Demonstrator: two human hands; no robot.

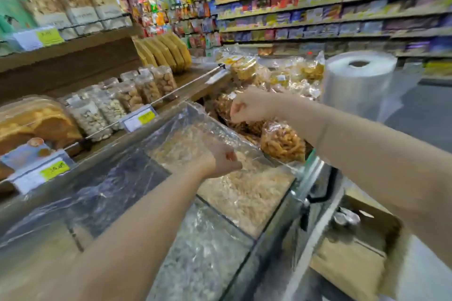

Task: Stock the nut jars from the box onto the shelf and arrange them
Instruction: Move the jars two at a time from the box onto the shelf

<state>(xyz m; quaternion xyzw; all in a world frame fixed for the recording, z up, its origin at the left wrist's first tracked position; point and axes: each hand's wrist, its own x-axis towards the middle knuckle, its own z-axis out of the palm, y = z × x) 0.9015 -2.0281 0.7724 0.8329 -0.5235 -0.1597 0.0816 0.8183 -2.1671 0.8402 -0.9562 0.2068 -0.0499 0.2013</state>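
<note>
Both my hands – left (223,161), right (247,105) – hang curled & empty over the plastic-covered bins (244,193); nut jars (127,98) line the shelf (186,85) at left.

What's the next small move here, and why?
Probably bring the right hand down and back to the cardboard box at lower right for another jar. Both it and the left hand look empty, and the row of nut jars has bare shelf beyond it.
</note>
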